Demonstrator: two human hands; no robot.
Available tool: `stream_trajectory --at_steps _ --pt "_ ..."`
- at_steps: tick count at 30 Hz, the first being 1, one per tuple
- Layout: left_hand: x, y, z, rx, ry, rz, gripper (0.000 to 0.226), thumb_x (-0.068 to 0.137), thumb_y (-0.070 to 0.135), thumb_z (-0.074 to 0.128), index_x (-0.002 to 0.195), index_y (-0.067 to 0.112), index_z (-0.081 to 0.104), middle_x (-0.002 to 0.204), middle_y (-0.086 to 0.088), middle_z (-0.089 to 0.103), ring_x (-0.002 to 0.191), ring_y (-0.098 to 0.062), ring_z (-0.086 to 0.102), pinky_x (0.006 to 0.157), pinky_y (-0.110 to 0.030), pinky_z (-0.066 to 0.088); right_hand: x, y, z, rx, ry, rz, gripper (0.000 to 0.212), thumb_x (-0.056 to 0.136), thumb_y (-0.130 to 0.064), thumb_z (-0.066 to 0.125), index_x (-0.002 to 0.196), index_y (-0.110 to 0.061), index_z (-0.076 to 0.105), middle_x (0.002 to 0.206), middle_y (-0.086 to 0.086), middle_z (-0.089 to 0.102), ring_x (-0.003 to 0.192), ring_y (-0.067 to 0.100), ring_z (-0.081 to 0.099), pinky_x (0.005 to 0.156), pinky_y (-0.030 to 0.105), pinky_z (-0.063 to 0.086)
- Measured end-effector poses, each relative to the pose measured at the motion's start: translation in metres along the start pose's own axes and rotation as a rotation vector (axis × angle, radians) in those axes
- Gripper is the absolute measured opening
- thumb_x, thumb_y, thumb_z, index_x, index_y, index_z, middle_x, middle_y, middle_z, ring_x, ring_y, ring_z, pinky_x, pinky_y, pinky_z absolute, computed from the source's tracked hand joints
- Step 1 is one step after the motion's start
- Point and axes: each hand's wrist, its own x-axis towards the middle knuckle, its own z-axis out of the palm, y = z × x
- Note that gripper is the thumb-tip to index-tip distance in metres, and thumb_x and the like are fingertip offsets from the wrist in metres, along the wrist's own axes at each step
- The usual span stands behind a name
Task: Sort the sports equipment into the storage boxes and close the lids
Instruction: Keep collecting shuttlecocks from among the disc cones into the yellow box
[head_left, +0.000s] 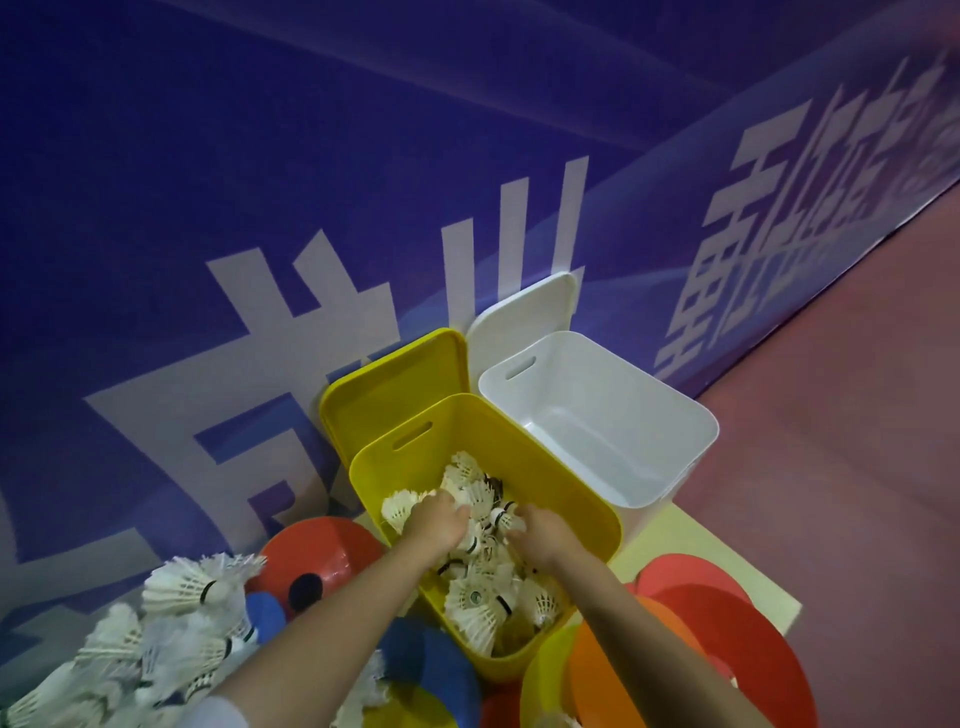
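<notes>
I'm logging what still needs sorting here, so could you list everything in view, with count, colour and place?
yellow box: one, yellow, open, centre, part filled with shuttlecocks
yellow lid: one, yellow, upright behind the yellow box, against the wall
white box: one, white, open, right of the yellow box, nothing seen inside
white lid: one, white, upright behind the white box
shuttlecocks in the box: many, white
loose shuttlecocks: a pile, white, lower left
flat cones: several, red, orange, blue, yellow, around the yellow box
wall banner: one, blue with pale characters
floor: reddish, right
left hand: in the yellow box, on the shuttlecocks
right hand: in the yellow box, on the shuttlecocks
</notes>
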Motion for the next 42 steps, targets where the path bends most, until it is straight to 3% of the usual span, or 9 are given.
stream_trajectory --at_steps 3,7,11,14,18,24,31,38,42 --pt "-0.004 -0.001 -0.001 0.214 -0.018 0.132 0.042 0.094 0.034 0.042 0.128 0.011 0.051 0.133 -0.011 0.05 0.122 -0.028 0.046 0.101 -0.038 0.039 0.002 -0.001 0.002 -0.013 -0.016 -0.012 0.046 0.097 -0.033 0.047 0.138 -0.012 0.046 0.14 0.01 0.05 0.126 0.027 0.048 0.101 0.036 0.041" --pt "-0.028 -0.005 -0.025 -0.016 0.102 0.252 0.042 0.095 0.025 0.046 0.137 0.019 0.046 0.142 -0.002 0.043 0.129 -0.022 0.04 0.105 -0.033 0.035 0.002 -0.001 0.006 -0.046 -0.029 -0.06 0.045 0.098 -0.037 0.045 0.135 -0.013 0.048 0.137 0.01 0.051 0.125 0.027 0.048 0.099 0.036 0.041" --pt "-0.074 -0.039 -0.048 -0.291 0.237 0.279 0.034 0.096 0.017 0.049 0.13 0.023 0.052 0.133 0.001 0.047 0.119 -0.017 0.048 0.098 -0.028 0.037 -0.008 -0.003 0.009 -0.254 -0.081 -0.154 0.047 0.096 -0.044 0.041 0.135 -0.019 0.048 0.132 0.009 0.053 0.12 0.029 0.049 0.1 0.041 0.042" --pt "-0.114 -0.079 -0.058 -0.389 0.337 0.234 0.034 0.094 0.009 0.051 0.124 0.026 0.056 0.126 0.003 0.05 0.106 -0.008 0.048 0.092 -0.025 0.041 -0.02 -0.012 0.001 -0.267 0.088 -0.311 0.042 0.097 -0.043 0.042 0.135 -0.026 0.048 0.132 0.002 0.052 0.125 0.025 0.045 0.1 0.042 0.041" --pt "-0.167 -0.144 -0.066 -0.375 0.411 0.051 0.034 0.092 0.006 0.054 0.123 0.019 0.058 0.126 -0.003 0.052 0.114 -0.015 0.05 0.096 -0.029 0.039 -0.06 -0.053 0.004 0.116 0.337 -0.525 0.03 0.099 -0.028 0.045 0.124 -0.02 0.059 0.118 -0.004 0.058 0.113 0.013 0.051 0.084 0.027 0.039" --pt "-0.242 -0.215 -0.057 -0.352 0.458 -0.116 0.03 0.092 0.01 0.054 0.12 0.021 0.059 0.119 -0.001 0.056 0.112 -0.016 0.054 0.092 -0.03 0.043 -0.12 -0.114 0.074 0.235 0.182 -0.803 0.028 0.096 -0.022 0.048 0.12 -0.013 0.062 0.114 0.003 0.062 0.107 0.016 0.054 0.088 0.028 0.045" --pt "-0.293 -0.243 -0.038 -0.29 0.526 -0.151 0.032 0.089 0.011 0.06 0.121 0.017 0.06 0.121 -0.004 0.053 0.116 -0.021 0.05 0.095 -0.03 0.039 -0.145 -0.112 0.15 -0.101 -0.159 -0.547 0.057 0.095 -0.047 0.049 0.144 -0.022 0.036 0.146 0.006 0.036 0.135 0.025 0.034 0.103 0.04 0.039" --pt "-0.305 -0.251 -0.029 -0.263 0.447 -0.245 0.058 0.086 0.044 0.063 0.137 0.023 0.046 0.14 0.0 0.041 0.131 -0.021 0.037 0.105 -0.033 0.034 -0.153 -0.121 0.165 -0.071 -0.1 -0.362 0.059 0.086 -0.051 0.059 0.129 -0.016 0.039 0.13 0.008 0.043 0.111 0.025 0.05 0.082 0.035 0.045" --pt "-0.295 -0.247 -0.029 -0.02 0.327 -0.302 0.083 0.081 0.063 0.058 0.15 0.031 0.022 0.155 0.0 0.023 0.142 -0.022 0.023 0.112 -0.041 0.03 -0.155 -0.128 0.173 0.024 -0.15 -0.297 0.05 0.084 -0.044 0.064 0.116 -0.017 0.036 0.117 0.01 0.054 0.098 0.027 0.059 0.068 0.032 0.043"
